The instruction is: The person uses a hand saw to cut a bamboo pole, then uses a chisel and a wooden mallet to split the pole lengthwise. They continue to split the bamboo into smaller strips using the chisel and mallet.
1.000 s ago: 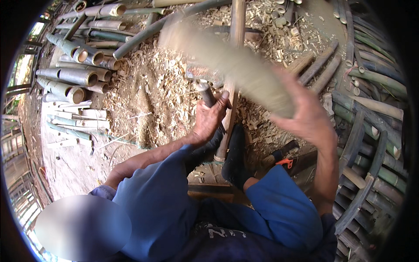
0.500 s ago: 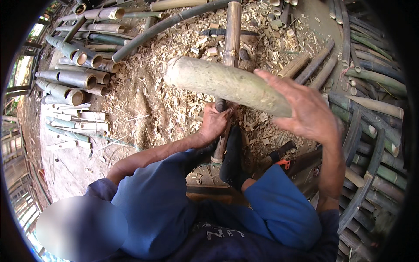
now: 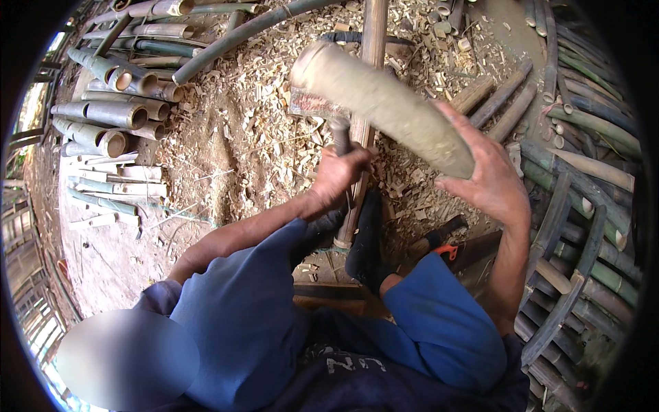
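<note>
My right hand (image 3: 491, 168) grips the near end of a thick, pale, round club (image 3: 391, 110), slightly blurred. The club is raised across a long brown bamboo pole (image 3: 358, 137), covering part of it. Its far end is up and to the left. My left hand (image 3: 338, 173) is closed around a chisel (image 3: 340, 137), whose dark handle stands up out of the fist. The thin blade points down along the bamboo pole; whether its tip touches cannot be seen clearly. My two dark-socked feet stand on either side of the pole's near end.
Wood chips (image 3: 274, 130) litter the ground. Cut bamboo tubes (image 3: 113, 113) are piled at the left, and bamboo poles (image 3: 611, 275) are stacked at the right. A saw with an orange handle (image 3: 447, 252) lies by my right knee. A dark curved bar (image 3: 395, 40) crosses beneath the pole.
The club has shifted away and to the right, with its far end higher. My left fist has turned, and the chisel's handle and blade now show more.
</note>
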Demonstrator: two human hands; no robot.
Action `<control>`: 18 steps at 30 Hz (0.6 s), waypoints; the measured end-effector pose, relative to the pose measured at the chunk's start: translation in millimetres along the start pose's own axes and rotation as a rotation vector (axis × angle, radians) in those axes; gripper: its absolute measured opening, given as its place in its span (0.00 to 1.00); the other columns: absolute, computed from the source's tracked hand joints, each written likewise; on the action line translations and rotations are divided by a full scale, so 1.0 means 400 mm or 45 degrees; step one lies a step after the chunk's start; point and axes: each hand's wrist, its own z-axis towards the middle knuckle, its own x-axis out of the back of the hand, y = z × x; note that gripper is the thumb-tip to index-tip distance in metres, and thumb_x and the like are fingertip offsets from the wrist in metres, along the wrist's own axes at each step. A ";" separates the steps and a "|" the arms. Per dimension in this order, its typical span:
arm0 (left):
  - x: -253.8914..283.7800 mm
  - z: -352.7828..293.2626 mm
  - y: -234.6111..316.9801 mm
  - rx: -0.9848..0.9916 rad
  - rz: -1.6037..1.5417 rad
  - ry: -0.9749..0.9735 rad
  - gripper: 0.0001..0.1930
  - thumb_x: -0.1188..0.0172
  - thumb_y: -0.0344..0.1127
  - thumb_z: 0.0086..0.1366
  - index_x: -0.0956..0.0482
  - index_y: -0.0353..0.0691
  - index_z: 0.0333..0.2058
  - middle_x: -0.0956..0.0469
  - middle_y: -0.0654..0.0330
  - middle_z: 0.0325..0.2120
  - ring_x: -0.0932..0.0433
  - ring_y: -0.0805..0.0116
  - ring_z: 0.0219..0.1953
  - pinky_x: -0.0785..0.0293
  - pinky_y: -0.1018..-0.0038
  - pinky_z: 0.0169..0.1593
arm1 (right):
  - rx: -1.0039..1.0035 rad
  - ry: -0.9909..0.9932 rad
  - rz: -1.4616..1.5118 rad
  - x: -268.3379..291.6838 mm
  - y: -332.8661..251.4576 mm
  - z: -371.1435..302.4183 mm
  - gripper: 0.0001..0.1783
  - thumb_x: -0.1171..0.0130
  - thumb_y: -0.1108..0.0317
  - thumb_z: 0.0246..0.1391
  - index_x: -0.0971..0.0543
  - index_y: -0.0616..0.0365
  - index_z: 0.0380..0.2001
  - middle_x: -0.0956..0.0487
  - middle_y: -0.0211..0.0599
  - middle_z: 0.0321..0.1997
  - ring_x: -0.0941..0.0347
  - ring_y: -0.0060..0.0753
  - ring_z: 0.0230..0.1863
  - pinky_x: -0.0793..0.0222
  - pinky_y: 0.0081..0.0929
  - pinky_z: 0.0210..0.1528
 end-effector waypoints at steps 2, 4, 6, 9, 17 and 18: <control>0.040 0.028 0.013 0.120 -0.233 0.110 0.10 0.36 0.39 0.62 0.22 0.41 0.26 0.33 0.68 0.15 0.40 0.76 0.14 0.45 0.75 0.19 | -0.016 0.168 0.205 -0.022 0.048 -0.014 0.60 0.22 0.65 0.39 0.42 0.57 0.75 0.34 0.46 0.74 0.35 0.40 0.73 0.40 0.36 0.74; 0.142 0.089 -0.041 0.215 -0.484 0.003 0.09 0.37 0.38 0.64 0.24 0.43 0.27 0.35 0.69 0.16 0.40 0.76 0.14 0.45 0.74 0.20 | 0.012 0.372 0.329 -0.045 0.090 -0.025 0.57 0.24 0.69 0.41 0.42 0.63 0.74 0.30 0.48 0.70 0.33 0.39 0.70 0.39 0.35 0.72; 0.143 0.104 -0.045 0.266 -0.580 0.073 0.09 0.38 0.39 0.65 0.25 0.43 0.29 0.36 0.70 0.16 0.38 0.75 0.16 0.43 0.74 0.21 | -0.048 0.530 0.434 -0.077 0.117 -0.040 0.52 0.25 0.69 0.46 0.41 0.68 0.71 0.27 0.50 0.64 0.30 0.39 0.65 0.37 0.33 0.69; 0.099 0.096 -0.010 0.307 -0.463 0.369 0.09 0.38 0.39 0.67 0.24 0.43 0.31 0.37 0.71 0.16 0.37 0.75 0.18 0.41 0.74 0.23 | -0.367 0.752 0.588 -0.163 0.180 -0.062 0.50 0.23 0.65 0.47 0.39 0.68 0.69 0.26 0.50 0.62 0.28 0.40 0.62 0.34 0.35 0.66; 0.106 0.102 -0.021 0.294 -0.472 0.346 0.15 0.43 0.44 0.69 0.31 0.46 0.23 0.45 0.73 0.12 0.48 0.77 0.13 0.51 0.74 0.18 | -0.737 0.941 -0.006 -0.347 0.320 -0.112 0.50 0.25 0.65 0.50 0.43 0.63 0.71 0.27 0.56 0.60 0.26 0.48 0.59 0.27 0.41 0.57; 0.122 0.100 -0.022 0.271 -0.477 0.328 0.16 0.43 0.44 0.69 0.31 0.47 0.23 0.46 0.74 0.11 0.48 0.77 0.12 0.51 0.75 0.18 | -0.809 0.886 -0.208 -0.344 0.279 -0.100 0.50 0.26 0.66 0.50 0.43 0.62 0.71 0.27 0.55 0.60 0.26 0.47 0.58 0.26 0.41 0.56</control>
